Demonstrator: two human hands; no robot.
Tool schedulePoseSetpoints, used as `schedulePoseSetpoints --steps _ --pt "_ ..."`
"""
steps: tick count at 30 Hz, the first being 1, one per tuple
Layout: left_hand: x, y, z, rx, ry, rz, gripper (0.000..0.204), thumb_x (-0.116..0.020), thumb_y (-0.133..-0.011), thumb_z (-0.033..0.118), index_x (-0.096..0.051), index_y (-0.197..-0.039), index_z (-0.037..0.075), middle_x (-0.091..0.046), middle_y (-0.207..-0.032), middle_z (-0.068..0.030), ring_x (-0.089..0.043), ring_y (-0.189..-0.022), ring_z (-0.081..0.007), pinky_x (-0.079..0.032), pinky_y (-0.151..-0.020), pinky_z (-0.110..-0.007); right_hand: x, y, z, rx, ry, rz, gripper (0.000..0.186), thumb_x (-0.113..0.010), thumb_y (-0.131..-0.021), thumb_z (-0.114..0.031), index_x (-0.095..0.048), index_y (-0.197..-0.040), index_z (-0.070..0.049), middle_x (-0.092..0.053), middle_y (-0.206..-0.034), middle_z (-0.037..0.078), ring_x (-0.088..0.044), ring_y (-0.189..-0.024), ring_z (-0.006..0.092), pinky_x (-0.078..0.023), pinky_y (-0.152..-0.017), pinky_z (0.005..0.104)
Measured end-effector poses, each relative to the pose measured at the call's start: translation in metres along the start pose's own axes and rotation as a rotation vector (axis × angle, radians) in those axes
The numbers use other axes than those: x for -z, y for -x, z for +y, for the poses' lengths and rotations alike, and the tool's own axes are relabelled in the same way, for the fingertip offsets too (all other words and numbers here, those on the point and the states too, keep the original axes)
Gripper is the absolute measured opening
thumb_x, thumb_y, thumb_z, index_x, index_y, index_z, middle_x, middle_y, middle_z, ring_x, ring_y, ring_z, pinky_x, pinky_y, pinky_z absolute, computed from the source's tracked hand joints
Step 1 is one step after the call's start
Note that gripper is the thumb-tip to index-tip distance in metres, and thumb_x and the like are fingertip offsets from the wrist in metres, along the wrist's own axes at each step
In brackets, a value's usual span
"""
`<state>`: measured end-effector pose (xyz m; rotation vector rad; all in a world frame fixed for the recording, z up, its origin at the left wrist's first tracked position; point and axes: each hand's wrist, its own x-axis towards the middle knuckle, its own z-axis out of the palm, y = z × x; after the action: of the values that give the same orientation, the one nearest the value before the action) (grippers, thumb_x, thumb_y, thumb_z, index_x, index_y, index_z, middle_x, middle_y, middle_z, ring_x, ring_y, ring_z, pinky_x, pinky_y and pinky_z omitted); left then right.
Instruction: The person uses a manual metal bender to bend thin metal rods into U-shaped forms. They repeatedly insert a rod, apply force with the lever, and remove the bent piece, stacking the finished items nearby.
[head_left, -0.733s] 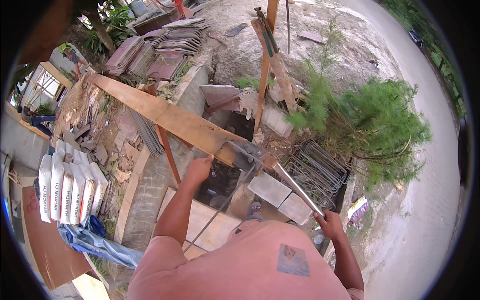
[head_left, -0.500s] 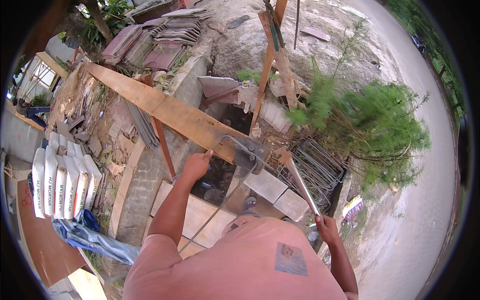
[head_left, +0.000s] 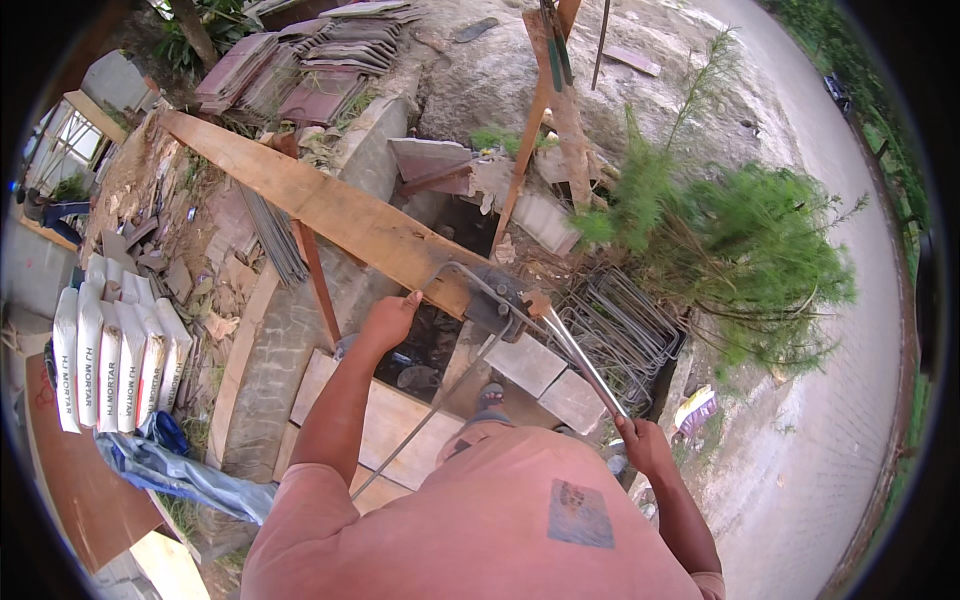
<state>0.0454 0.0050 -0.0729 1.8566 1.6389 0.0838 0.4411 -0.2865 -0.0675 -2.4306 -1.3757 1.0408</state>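
A thin steel rod [head_left: 432, 413], bent near its top, runs from beside my body up to a dark metal plate [head_left: 492, 308] with bolts or pegs, fixed on the end of a long wooden plank [head_left: 330, 210]. My left hand [head_left: 387, 322] is closed at the short bent end of the rod, beside the plank's edge. Low on the right, my right hand [head_left: 643, 445] grips the shiny tubular handle of a bending wrench [head_left: 583, 362]. The wrench's rusty jaw lies just right of the plate; whether it touches the rod I cannot tell.
Bent steel stirrups [head_left: 625, 325] are heaped right of the plank, near a green bush [head_left: 745, 255]. Pale blocks [head_left: 528, 362] lie before me. Straight rods [head_left: 272, 235], white sacks [head_left: 118, 350] and stacked tiles [head_left: 330, 90] are leftward. Wooden props [head_left: 520, 180] stand beyond the plank.
The wrench has moved left, bringing its jaw closer to the metal plate, and my right hand has come along with it. My left hand stays at the rod's bent end. The view has shifted slightly.
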Motion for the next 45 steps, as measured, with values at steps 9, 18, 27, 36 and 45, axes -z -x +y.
schedulePoseSetpoints --steps 9,18,27,36,45 --pt "0.002 0.0 -0.001 0.005 0.038 -0.005 0.072 -0.032 -0.097 0.059 -0.064 -0.081 -0.005 -0.062 -0.084 -0.0304 -0.056 -0.089 -0.0505 -0.044 -0.077 -0.052 0.018 0.009 0.006 0.076 -0.014 -0.002 0.057 -0.052 -0.091 -0.055 -0.06 -0.08 0.001 -0.057 -0.063 0.021 -0.057 -0.063 0.0385 -0.044 -0.059 0.0442" --pt "0.007 -0.006 -0.003 0.074 0.123 -0.089 0.072 -0.038 -0.096 0.06 -0.058 -0.07 -0.005 -0.059 -0.068 -0.0218 -0.057 -0.07 -0.0412 -0.043 -0.067 -0.047 0.12 -0.007 -0.032 0.365 0.337 0.33 0.038 -0.074 -0.078 -0.035 -0.052 -0.074 -0.004 -0.059 -0.072 0.013 -0.06 -0.067 0.034 -0.044 -0.059 0.043" --pt "0.014 -0.006 -0.003 0.166 0.272 -0.164 0.069 -0.041 -0.095 0.059 -0.055 -0.061 0.0 -0.051 -0.055 -0.0108 -0.048 -0.043 -0.024 -0.039 -0.045 -0.039 0.211 0.002 -0.22 0.466 1.083 -0.118 0.044 -0.069 -0.078 -0.052 -0.062 -0.073 -0.009 -0.059 -0.061 0.009 -0.063 -0.064 0.0295 -0.046 -0.061 0.0437" --pt "0.014 0.0 0.006 -0.01 0.089 -0.09 0.071 -0.033 -0.098 0.055 -0.062 -0.077 -0.007 -0.061 -0.076 -0.0278 -0.056 -0.082 -0.0492 -0.044 -0.077 -0.051 0.213 -0.041 -0.136 0.508 0.898 -0.013 0.038 -0.074 -0.075 -0.045 -0.062 -0.073 -0.009 -0.059 -0.058 0.008 -0.062 -0.058 0.0297 -0.047 -0.057 0.0414" --pt "-0.002 -0.009 -0.004 0.013 0.031 -0.037 0.07 -0.033 -0.099 0.054 -0.063 -0.08 -0.006 -0.061 -0.078 -0.0277 -0.058 -0.083 -0.0471 -0.044 -0.075 -0.05 -0.019 -0.04 0.026 0.316 -0.004 0.169 0.02 -0.065 -0.073 -0.018 -0.053 -0.074 -0.002 -0.055 -0.063 0.017 -0.056 -0.058 0.0324 -0.044 -0.056 0.0419"
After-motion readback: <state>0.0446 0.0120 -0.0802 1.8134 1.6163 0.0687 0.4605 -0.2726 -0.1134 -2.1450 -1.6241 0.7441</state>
